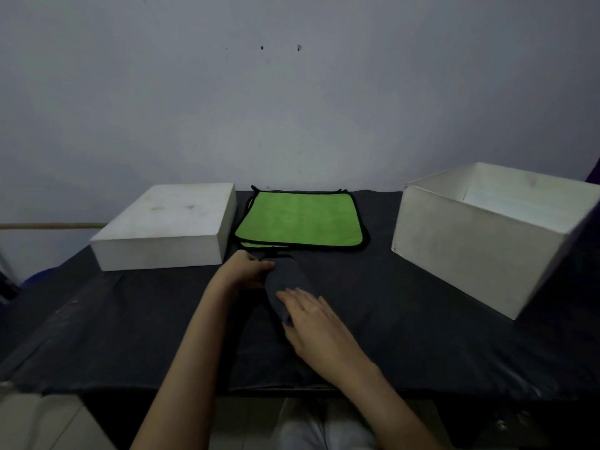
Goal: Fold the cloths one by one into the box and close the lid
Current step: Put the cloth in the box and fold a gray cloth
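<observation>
A dark grey cloth, folded into a narrow strip, lies on the black table in front of me. My left hand grips its far left end with curled fingers. My right hand rests flat on its near end, fingers straight. Behind it, flat near the wall, lies a stack of green cloths with black trim. The open white box stands at the right. Its white lid sits at the left, top up.
The table is covered with a black sheet that runs to the front edge. A grey wall stands close behind the table. A pale floor shows at the lower left.
</observation>
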